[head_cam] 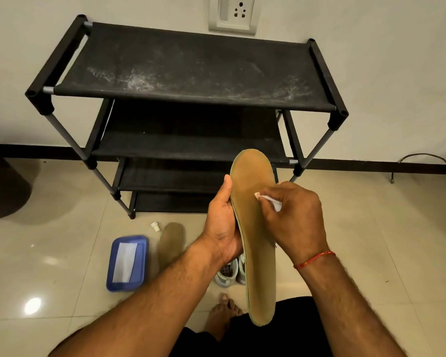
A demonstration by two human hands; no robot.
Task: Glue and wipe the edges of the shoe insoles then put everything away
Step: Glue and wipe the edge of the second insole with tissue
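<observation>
A tan shoe insole [252,181] is held upright in the air, toe end up. My left hand [223,222] grips its left edge near the middle. My right hand [292,217] pinches a small white thing [268,199], a glue tube or a folded wipe, I cannot tell which, and its tip touches the insole's face. A second tan insole [171,240] lies flat on the floor below. Beside it sits a small white cap [155,225]. A blue tray [127,262] with a white sheet in it rests on the floor at the left.
A black shoe rack [191,73] with dusty fabric shelves stands against the wall ahead. Pale sneakers [229,273] sit on the tiles under my hands, and a bare foot [223,313] shows below. A dark bin [0,181] stands at far left, a cable [422,161] at right.
</observation>
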